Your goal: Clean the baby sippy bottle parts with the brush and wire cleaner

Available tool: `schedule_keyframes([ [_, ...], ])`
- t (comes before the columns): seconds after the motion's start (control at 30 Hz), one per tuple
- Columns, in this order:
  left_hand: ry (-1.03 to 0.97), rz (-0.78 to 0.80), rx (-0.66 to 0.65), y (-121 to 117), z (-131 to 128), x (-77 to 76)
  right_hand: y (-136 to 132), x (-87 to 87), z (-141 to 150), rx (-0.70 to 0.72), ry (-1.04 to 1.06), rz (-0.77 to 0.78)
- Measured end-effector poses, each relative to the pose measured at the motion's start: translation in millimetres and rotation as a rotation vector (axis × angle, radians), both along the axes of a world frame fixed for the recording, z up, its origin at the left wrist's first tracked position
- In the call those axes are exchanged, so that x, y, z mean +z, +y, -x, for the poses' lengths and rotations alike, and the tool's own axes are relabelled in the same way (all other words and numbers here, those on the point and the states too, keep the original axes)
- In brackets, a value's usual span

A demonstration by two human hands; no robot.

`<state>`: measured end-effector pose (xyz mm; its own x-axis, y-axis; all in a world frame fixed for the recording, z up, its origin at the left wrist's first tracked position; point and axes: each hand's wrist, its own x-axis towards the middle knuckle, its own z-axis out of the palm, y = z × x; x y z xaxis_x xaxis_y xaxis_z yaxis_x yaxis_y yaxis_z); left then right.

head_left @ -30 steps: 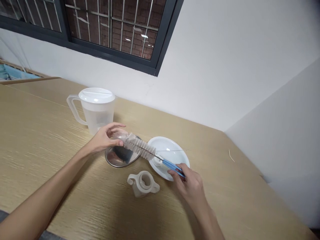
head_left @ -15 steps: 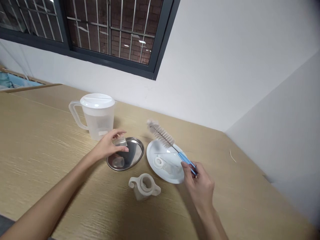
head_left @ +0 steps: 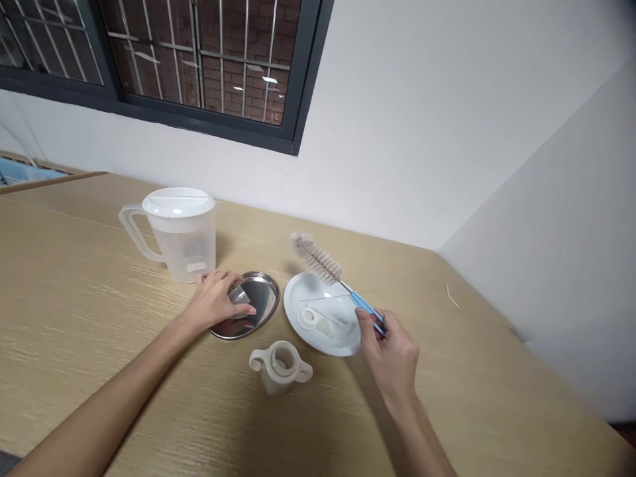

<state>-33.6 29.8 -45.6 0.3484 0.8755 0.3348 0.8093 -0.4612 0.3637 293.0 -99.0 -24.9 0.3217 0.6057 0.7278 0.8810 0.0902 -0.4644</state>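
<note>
My left hand point(head_left: 216, 301) is at the oval steel tray point(head_left: 265, 298), thumb and fingers around a small clear plastic cup or cap point(head_left: 240, 299). That clear piece is low over the tray's shiny surface or resting on it; I cannot tell which. My right hand point(head_left: 392, 354) is closed on the blue handle of a bottle brush point(head_left: 322, 264), its white bristles slanting up and left above a white plate point(head_left: 293, 301). On the plate lie a white ring-shaped piece point(head_left: 309, 317) and some thin clear parts. A two-handled baby bottle point(head_left: 281, 366) stands upright between my forearms.
Behind my left hand stands a translucent lidded pitcher point(head_left: 186, 235). A thin pale strip point(head_left: 452, 296) lies on the wooden table point(head_left: 189, 411) at the right. A white wall and a barred window point(head_left: 199, 59) rise behind the table.
My left hand has lowered the clear cup or cap closer to the tray. My right hand still holds the brush over the plate. The whole view has shifted slightly.
</note>
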Motion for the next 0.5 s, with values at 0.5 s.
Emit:
schedule_keyframes([
  [0.5, -0.216, -0.219, -0.03, -4.7, -2.5, 16.7, 2.1, 5.4, -3.9, -0.187, 0.291, 0.024],
])
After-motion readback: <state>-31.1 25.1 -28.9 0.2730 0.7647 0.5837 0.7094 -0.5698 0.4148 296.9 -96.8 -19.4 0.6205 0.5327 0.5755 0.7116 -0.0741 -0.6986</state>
